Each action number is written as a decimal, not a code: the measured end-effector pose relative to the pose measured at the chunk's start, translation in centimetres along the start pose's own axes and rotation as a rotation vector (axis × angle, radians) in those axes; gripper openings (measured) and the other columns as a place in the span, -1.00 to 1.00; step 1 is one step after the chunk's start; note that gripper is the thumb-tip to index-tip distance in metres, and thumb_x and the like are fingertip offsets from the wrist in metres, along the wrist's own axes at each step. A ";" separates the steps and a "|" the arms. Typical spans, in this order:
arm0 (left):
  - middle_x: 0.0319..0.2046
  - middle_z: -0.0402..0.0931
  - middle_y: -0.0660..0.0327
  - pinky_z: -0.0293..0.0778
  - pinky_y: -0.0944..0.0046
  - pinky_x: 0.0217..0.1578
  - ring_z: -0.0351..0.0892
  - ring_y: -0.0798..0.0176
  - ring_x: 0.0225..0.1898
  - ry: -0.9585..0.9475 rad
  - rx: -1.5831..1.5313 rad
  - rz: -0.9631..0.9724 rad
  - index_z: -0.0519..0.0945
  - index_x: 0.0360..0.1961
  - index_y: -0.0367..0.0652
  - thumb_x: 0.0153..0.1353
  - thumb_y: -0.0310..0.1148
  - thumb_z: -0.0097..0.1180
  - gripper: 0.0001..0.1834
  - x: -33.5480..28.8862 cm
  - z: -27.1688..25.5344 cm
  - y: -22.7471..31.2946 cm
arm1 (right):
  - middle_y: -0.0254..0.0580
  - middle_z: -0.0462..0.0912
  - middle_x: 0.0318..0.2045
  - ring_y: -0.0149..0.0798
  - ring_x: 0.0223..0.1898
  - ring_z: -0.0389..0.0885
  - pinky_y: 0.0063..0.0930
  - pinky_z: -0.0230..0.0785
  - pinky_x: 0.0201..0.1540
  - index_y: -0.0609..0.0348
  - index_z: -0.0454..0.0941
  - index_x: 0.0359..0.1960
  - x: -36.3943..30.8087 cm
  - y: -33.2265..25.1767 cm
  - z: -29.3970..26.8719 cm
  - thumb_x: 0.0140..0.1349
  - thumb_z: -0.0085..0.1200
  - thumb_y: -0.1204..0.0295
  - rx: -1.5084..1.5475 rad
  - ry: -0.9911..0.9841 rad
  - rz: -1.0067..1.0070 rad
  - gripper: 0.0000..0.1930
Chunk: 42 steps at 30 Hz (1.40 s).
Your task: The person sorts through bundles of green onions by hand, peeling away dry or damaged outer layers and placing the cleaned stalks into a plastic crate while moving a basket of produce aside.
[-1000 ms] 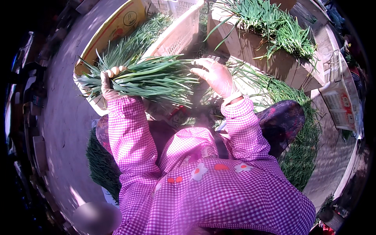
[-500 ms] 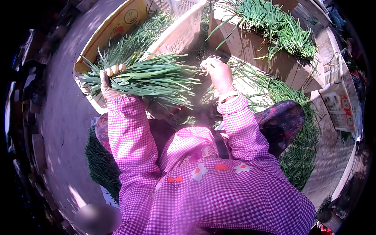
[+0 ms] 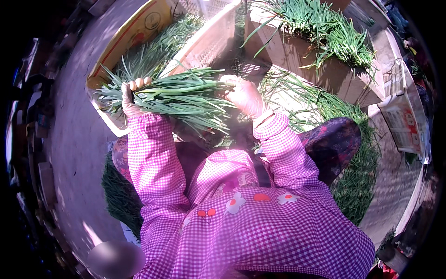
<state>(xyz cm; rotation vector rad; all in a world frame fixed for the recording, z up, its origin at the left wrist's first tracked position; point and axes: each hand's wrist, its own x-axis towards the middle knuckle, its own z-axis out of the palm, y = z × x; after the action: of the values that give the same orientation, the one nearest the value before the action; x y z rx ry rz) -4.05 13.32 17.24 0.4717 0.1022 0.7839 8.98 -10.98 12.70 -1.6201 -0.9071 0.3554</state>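
A thick bunch of green chives (image 3: 186,95) lies sideways across my left hand (image 3: 132,97), whose fingers are wrapped round it near the leafy left end. The pale stem ends point right. There my right hand (image 3: 246,96) is closed with thumb and fingers pinched at the upper stem ends of the bunch; exactly how many stalks it grips is hidden. Both hands appear to wear thin, see-through gloves. Just behind the bunch, more chives (image 3: 174,39) fill a pale plastic crate (image 3: 216,35) with a yellow printed lining (image 3: 125,39).
At the back right, trimmed-looking chives (image 3: 325,32) are heaped on a wooden box (image 3: 320,76). Loose chives (image 3: 355,172) lie on the ground at my right, and a dark green pile (image 3: 120,193) at my left. A white basket (image 3: 404,123) stands far right.
My right hand has moved left and slightly down, from just off the stem ends to pinching at them. My left hand still holds the bunch in nearly the same place.
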 end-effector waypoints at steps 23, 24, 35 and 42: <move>-0.42 0.44 0.15 0.37 0.00 -0.04 0.42 0.05 -0.20 -0.042 -0.068 -0.010 0.40 -0.48 -0.11 0.19 -0.19 0.08 -0.75 0.2 -2.3 0.2 | -0.19 0.60 -0.29 -0.32 -0.25 0.58 -0.41 0.47 -0.13 0.27 0.50 -0.17 -0.1 -0.1 -3.4 0.20 0.01 0.55 1.429 0.270 0.334 -0.83; -0.41 0.45 0.14 0.37 -0.01 -0.03 0.43 0.04 -0.20 -0.012 -0.102 0.018 0.41 -0.48 -0.12 0.18 -0.19 0.08 -0.75 0.2 -3.0 0.7 | -0.22 0.60 -0.30 -0.33 -0.26 0.58 -0.42 0.46 -0.13 0.26 0.50 -0.17 0.0 0.4 -4.4 0.20 0.01 0.55 1.553 0.322 0.267 -0.83; -0.52 0.32 0.18 0.36 0.12 -0.15 0.31 0.19 -0.38 0.099 -0.075 0.185 0.36 -0.54 -0.15 0.25 -0.28 -0.03 -0.74 0.0 -0.7 1.6 | -0.13 0.58 -0.13 -0.13 -0.08 0.53 -0.44 0.34 -0.02 0.14 0.57 -0.14 -0.3 1.0 -9.6 0.08 0.16 0.39 -0.163 0.391 0.039 -0.71; -0.53 0.35 0.20 0.34 0.11 -0.15 0.33 0.18 -0.37 0.020 -0.087 0.088 0.36 -0.56 -0.13 0.20 -0.26 0.03 -0.75 0.2 -1.7 1.2 | -0.24 0.63 -0.27 -0.29 -0.18 0.57 -0.52 0.39 -0.08 0.19 0.60 -0.28 -0.2 -3.0 -2.7 0.04 0.17 0.49 -0.455 0.245 -0.315 -0.82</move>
<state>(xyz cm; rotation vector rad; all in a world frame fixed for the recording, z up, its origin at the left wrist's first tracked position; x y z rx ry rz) -5.15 14.85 16.24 0.3883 0.0660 0.8759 9.53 -12.96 16.21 -1.8406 -1.0827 -0.2852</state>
